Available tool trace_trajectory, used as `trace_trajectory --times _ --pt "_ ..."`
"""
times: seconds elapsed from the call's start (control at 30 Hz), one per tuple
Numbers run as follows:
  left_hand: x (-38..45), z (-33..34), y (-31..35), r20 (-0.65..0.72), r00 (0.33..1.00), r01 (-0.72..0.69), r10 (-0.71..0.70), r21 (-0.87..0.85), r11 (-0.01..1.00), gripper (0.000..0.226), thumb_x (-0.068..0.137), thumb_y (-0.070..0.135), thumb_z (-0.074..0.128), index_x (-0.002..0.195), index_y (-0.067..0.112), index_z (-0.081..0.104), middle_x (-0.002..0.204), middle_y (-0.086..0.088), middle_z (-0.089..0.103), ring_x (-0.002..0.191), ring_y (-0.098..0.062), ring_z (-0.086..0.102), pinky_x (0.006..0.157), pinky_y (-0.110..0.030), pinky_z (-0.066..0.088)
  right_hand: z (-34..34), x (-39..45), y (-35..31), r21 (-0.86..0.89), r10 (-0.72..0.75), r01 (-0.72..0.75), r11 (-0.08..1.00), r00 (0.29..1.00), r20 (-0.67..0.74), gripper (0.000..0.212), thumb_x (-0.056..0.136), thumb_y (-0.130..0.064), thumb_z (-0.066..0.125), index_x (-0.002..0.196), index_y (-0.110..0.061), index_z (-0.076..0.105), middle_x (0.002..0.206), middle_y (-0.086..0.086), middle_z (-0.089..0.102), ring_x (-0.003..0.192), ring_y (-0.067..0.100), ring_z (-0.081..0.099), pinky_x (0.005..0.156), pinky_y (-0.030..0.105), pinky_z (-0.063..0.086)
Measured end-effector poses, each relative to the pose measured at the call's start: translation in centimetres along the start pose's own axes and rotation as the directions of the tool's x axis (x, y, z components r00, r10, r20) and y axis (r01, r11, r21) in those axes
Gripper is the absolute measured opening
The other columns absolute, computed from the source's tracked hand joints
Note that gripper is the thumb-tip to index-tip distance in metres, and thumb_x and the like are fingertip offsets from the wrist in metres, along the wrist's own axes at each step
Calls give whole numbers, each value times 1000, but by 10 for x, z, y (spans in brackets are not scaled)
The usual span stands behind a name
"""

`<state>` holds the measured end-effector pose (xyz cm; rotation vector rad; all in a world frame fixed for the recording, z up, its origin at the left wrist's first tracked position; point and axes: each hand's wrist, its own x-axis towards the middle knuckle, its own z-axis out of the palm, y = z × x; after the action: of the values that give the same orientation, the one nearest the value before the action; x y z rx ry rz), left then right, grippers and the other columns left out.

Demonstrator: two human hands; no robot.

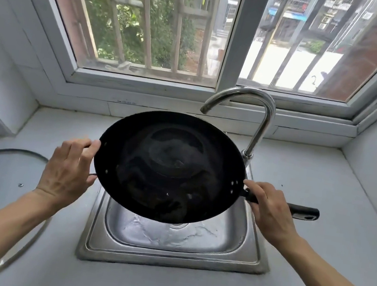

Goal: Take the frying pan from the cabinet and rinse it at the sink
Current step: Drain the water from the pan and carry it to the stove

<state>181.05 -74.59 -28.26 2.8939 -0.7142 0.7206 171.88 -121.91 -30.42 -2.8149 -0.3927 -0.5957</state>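
While both hands hold it up, a round black frying pan (169, 167) with a long black handle hangs in the air directly above a small square stainless-steel sink (171, 254). The left hand (67, 169) is closed around a small loop grip at the pan's left rim. The right hand (268, 207) is wrapped around the long handle where it meets the pan, on the right. The pan tilts slightly, its near edge lower, and its inside looks glossy, perhaps wet.

Judging by this, fetching the pan from the cabinet is done. A curved chrome tap (254, 118) arches over the pan's far right edge, yet no water can be seen running from it. Streaks of water lie in the sink basin near the drain. Whether rinsing is about to start or is nearly over cannot be told.

The sink is set into a pale grey worktop (322, 186). A clear glass lid (9, 166) with a dark knob lies on the worktop at the near left. On the far side, a white-framed barred window (229, 51) shows green trees and buildings outside in daylight.
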Motion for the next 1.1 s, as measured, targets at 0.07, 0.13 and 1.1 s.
trace_trajectory --times 0.07,0.13,1.1 --pt "2 -9 0 -1 1000 7 -7 1 1000 112 36 2 96 132 0 38 114 -28 52 98 -45 48 74 -55 43 -10 2 -3 -11 0 -1 1000 1000 -12 87 66 10 78 135 -26 39 101 12 60 80 30 56 69 41 43" --pt "4 -18 0 -20 1000 -1 1 3 1000 113 36 2 96 133 0 38 113 -28 52 98 -45 48 73 -54 41 -22 4 -8 -25 -16 15 1000 999 -32 86 67 10 78 135 -25 39 100 12 60 80 32 56 69 42 44" --pt "89 -168 4 -368 930 16 21 99 995 106 39 5 97 129 0 42 115 -28 50 102 -43 45 74 -52 39 -160 70 -28 -171 -160 101 980 912 -377 69 80 -1 73 135 -24 39 103 10 63 85 32 58 72 46 44"
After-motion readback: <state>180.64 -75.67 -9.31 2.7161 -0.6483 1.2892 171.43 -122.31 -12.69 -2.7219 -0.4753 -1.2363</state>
